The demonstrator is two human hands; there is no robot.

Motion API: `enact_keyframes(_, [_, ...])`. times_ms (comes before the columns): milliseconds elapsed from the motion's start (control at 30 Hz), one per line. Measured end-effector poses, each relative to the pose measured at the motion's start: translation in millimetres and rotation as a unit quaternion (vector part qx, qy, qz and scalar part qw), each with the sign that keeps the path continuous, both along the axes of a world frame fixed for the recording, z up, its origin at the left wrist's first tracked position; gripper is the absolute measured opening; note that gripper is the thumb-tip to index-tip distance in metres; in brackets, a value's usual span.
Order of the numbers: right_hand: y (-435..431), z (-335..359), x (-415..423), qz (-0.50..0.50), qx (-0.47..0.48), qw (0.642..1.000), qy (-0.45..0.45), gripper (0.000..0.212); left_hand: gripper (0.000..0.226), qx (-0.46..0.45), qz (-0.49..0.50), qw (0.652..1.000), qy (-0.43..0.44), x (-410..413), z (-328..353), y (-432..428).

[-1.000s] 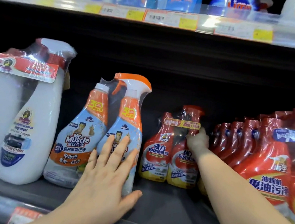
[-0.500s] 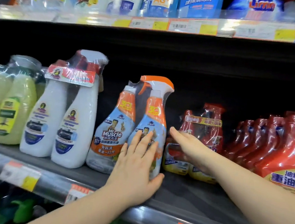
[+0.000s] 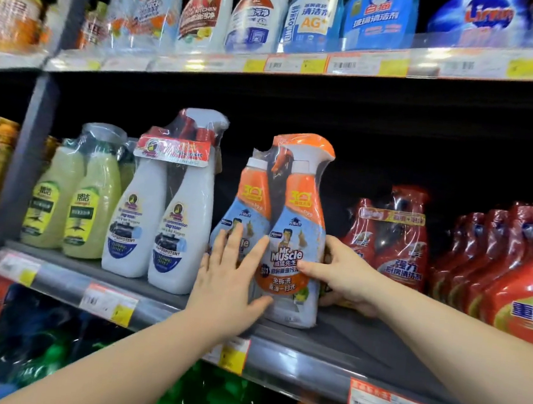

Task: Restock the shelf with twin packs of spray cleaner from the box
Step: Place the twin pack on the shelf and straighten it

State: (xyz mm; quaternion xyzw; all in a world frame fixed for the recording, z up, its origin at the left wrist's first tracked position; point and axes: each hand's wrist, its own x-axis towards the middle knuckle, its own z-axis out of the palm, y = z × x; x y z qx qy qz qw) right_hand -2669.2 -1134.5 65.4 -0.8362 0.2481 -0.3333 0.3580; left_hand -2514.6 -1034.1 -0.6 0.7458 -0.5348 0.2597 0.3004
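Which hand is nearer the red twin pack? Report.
Right. The right hand grips the orange twin pack's right edge, beside the red twin pack; the left hand lies flat on that orange pack's front, farther.

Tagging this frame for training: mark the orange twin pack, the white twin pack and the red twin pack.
orange twin pack (image 3: 289,252): head view, front label.
white twin pack (image 3: 182,226): head view, label of one bottle.
red twin pack (image 3: 400,245): head view, shrink-wrapped bottle body.

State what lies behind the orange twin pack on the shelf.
Dark shelf space shows behind the orange twin pack, with no further pack visible. Anything directly behind is hidden by the pack.
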Motion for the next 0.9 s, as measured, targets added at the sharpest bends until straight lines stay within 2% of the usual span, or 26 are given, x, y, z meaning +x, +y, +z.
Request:
enact_keyframes(233, [6.2,-1.7,1.7,-0.030,0.032,0.999,-0.027,0.035,0.099,0.016,-0.020,0.997,0.067,10.6,3.2,0.6])
enact_keyframes(533, [0.4,-1.7,10.5,-0.035,0.053,0.998,-0.012,0.043,0.105,0.022,-0.002,0.996,0.081,15.7,-1.3,-9.1])
enact_keyframes(900, [1.8,-10.6,9.7,-0.053,0.039,0.998,-0.003,0.053,0.098,0.025,0.005,0.997,0.075,16.2,-3.3,-8.7])
